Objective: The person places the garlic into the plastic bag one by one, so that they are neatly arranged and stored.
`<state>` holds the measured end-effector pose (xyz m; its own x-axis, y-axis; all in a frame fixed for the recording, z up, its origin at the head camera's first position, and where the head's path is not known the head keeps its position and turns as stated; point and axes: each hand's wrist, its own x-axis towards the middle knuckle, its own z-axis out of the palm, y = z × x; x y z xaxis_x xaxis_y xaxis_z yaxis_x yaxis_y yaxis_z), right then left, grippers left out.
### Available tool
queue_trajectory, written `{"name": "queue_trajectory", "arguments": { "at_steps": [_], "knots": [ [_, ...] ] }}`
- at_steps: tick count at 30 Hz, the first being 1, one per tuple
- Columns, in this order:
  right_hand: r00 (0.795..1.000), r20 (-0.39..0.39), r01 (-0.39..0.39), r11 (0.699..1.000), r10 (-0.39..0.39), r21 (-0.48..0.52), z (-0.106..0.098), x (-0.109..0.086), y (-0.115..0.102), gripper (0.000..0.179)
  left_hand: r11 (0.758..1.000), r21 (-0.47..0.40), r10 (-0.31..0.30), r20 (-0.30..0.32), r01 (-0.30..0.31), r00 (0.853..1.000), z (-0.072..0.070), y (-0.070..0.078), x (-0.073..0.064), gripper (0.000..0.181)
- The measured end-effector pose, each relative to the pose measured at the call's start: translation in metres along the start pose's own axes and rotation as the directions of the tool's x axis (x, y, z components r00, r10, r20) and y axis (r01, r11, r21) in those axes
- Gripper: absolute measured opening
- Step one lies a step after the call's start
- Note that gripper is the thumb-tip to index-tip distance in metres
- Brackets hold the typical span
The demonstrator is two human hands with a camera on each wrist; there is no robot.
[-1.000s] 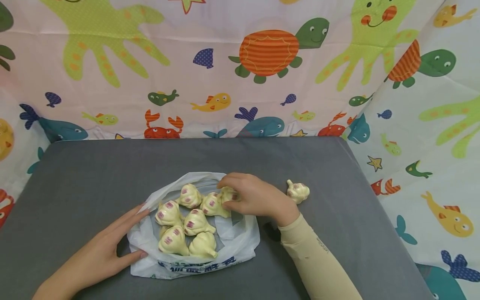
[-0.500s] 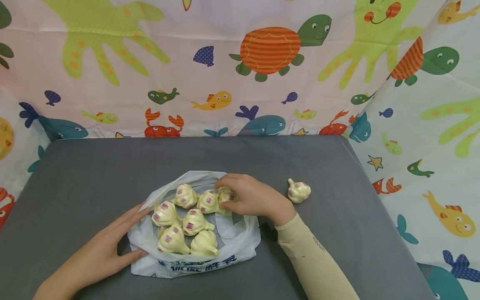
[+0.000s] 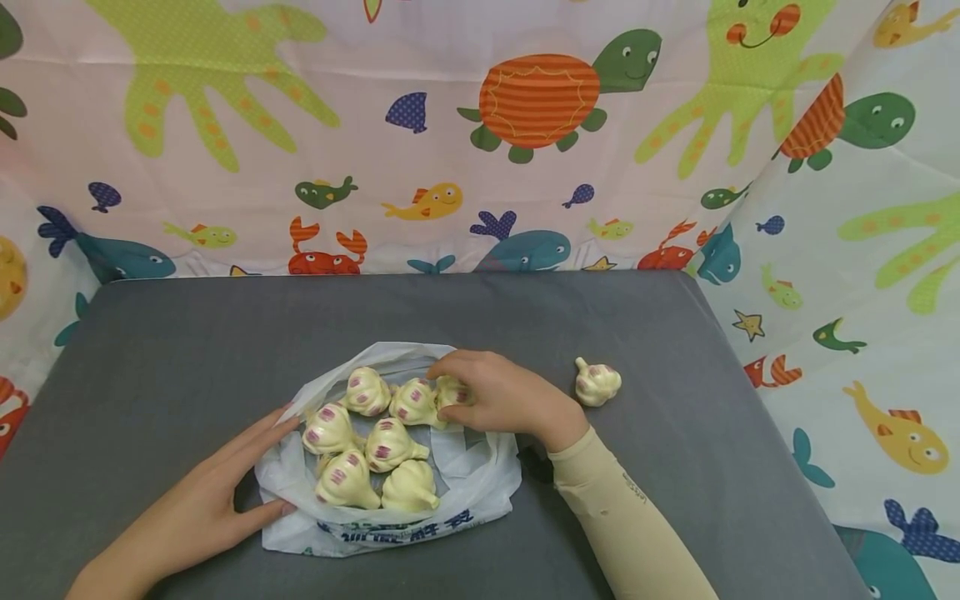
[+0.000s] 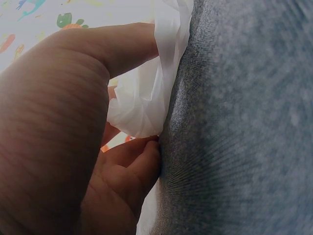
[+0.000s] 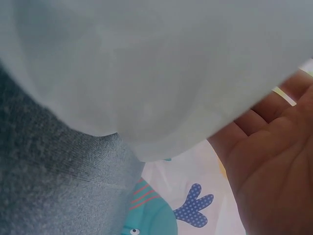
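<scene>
A white plastic bag (image 3: 491, 487) with dark blue print lies with its mouth spread wide. Inside sit several pale garlic bulbs (image 3: 392, 444) with purplish marks. My right hand (image 3: 498, 396) reaches over the bag's right rim and holds one garlic bulb (image 3: 452, 392) at the inner right side, partly covered by the fingers. Against the bag's left side rests my left hand (image 3: 217, 496), thumb and fingers spread and fairly straight. In the left wrist view its fingers touch the thin plastic (image 4: 146, 107). White plastic (image 5: 146, 73) hides the fingertips in the right wrist view.
One loose garlic bulb (image 3: 597, 383) lies on the grey cloth-covered table (image 3: 360, 308), right of the bag. A dark object (image 3: 537, 462), mostly hidden, sits under the right wrist. A curtain (image 3: 420, 75) printed with sea animals hangs along the back and right edges.
The garlic bulbs in the upper and left part of the bag have shifted slightly left. My right hand has moved a little left with its bulb; the left hand stays in place.
</scene>
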<state>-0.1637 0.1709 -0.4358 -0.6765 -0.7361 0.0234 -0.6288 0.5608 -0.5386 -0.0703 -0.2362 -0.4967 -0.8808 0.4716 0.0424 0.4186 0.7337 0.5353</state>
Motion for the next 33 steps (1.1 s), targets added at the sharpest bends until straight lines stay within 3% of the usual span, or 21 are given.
{"name": "queue_trajectory", "arguments": {
  "at_steps": [33],
  "knots": [
    [0.999,-0.012,-0.042,0.999,0.042,0.000,-0.0083,-0.0079,0.0029,0.045,1.000,0.024,0.013,-0.005,-0.013,1.000,0.0011,-0.0003,-0.0006,0.101]
  ]
}}
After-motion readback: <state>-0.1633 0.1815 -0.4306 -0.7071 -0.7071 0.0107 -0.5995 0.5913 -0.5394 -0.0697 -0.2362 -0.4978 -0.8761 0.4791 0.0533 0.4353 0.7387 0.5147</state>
